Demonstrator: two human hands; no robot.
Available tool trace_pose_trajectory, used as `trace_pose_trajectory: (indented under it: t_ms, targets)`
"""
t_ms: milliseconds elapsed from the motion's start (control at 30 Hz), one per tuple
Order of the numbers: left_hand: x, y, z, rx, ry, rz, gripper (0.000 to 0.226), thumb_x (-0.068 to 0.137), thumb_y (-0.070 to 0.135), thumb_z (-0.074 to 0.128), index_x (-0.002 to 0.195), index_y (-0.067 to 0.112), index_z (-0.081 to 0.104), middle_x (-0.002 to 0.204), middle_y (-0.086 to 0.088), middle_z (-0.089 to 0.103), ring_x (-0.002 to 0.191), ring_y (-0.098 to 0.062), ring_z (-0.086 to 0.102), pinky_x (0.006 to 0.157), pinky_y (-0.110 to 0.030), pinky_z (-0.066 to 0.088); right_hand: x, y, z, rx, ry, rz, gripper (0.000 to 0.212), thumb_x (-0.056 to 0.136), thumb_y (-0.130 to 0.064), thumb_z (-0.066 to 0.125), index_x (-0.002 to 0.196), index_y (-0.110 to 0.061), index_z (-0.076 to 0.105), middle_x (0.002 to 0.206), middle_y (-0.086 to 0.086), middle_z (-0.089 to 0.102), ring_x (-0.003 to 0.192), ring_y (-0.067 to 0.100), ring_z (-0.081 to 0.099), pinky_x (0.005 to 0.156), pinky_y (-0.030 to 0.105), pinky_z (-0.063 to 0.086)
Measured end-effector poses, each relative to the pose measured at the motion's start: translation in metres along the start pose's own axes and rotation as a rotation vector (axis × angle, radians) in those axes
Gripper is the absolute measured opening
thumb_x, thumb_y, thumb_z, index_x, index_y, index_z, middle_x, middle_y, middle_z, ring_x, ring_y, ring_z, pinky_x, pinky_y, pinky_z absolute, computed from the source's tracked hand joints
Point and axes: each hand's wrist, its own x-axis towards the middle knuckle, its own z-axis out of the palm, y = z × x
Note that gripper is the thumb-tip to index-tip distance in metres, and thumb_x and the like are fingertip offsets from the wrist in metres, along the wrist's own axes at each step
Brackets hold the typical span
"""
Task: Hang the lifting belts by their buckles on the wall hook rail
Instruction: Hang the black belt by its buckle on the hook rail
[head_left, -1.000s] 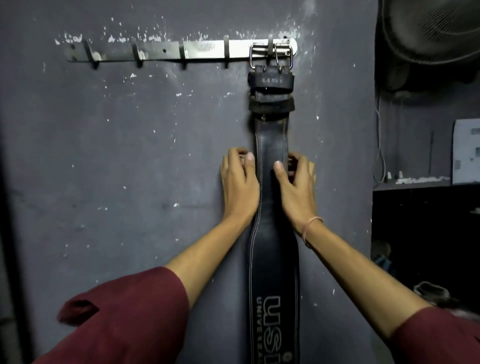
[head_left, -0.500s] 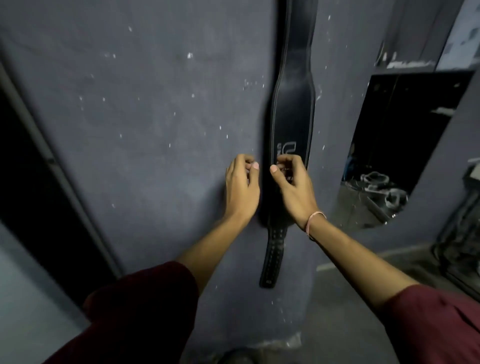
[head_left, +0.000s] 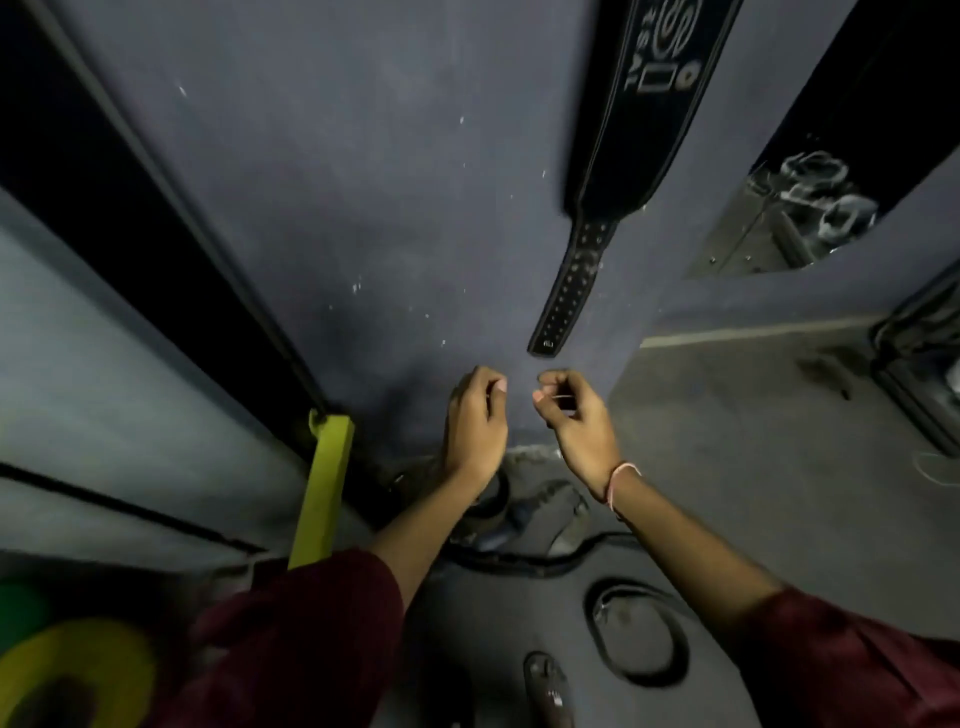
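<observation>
A black lifting belt (head_left: 639, 130) is hanging flat against the dark grey wall (head_left: 337, 182), its upper part running out of the top of the view. White printing is showing on its wide section: the letters "SAL", the end of a word cut off by the frame, plus a small rectangle and a round emblem. Its narrow punched tongue (head_left: 558, 306) is pointing down, and a pale mark at the tip is too small to read. Just below that tip, apart from it, the left hand (head_left: 475, 426) and the right hand (head_left: 576, 421) are hovering side by side, fingers loosely curled and gripping nothing. Bare wall is lying open to the left of the belt, a mirror (head_left: 753, 234) is edging it on the right, and grey floor (head_left: 779, 415) is spreading below, where a dark loop (head_left: 678, 649) is lying.
</observation>
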Motion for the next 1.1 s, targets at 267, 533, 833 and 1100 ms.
trace_pose_trajectory:
  t_ms: [267, 533, 833, 1100]
  targets:
    - [-0.066, -0.126, 0.07, 0.05, -0.037, -0.257, 0.014, 0.099, 0.007, 0.05, 0.092, 0.003, 0.061, 0.09, -0.011, 0.064, 0.085, -0.018, 0.057, 0.076, -0.029, 0.042, -0.028, 0.165, 0.032, -0.06, -0.185, 0.228, 0.011, 0.091, 0.003, 0.063, 0.097, -0.006, 0.062, 0.082, -0.001, 0.063, 0.074, 0.0, 0.061, 0.073, 0.017, 0.048]
    - [-0.098, -0.313, 0.135, 0.017, -0.02, -0.605, 0.016, 0.103, 0.017, 0.047, 0.09, 0.01, 0.053, 0.087, -0.008, 0.059, 0.076, -0.014, 0.054, 0.068, -0.02, 0.036, 0.008, 0.345, 0.118, -0.126, -0.364, 0.416, 0.008, 0.095, 0.001, 0.058, 0.097, -0.004, 0.064, 0.091, 0.021, 0.064, 0.086, 0.037, 0.06, 0.076, 0.031, 0.048]
    - [-0.128, -0.559, 0.205, 0.031, -0.062, -0.828, 0.025, 0.104, 0.026, 0.045, 0.11, 0.004, 0.056, 0.091, -0.004, 0.057, 0.086, -0.021, 0.056, 0.073, -0.026, 0.038, 0.058, 0.588, 0.24, -0.461, -0.611, 0.451, 0.028, 0.1, -0.006, 0.048, 0.12, 0.007, 0.062, 0.123, 0.025, 0.062, 0.117, 0.037, 0.058, 0.096, 0.041, 0.045]
    - [-0.154, -0.667, 0.237, -0.013, -0.119, -0.949, 0.029, 0.104, 0.03, 0.045, 0.123, 0.013, 0.057, 0.115, -0.006, 0.066, 0.107, -0.023, 0.062, 0.088, -0.034, 0.049, 0.071, 0.722, 0.311, -0.805, -0.713, 0.433, 0.049, 0.09, -0.016, 0.066, 0.135, -0.005, 0.048, 0.136, 0.021, 0.054, 0.125, 0.038, 0.052, 0.102, 0.043, 0.045]
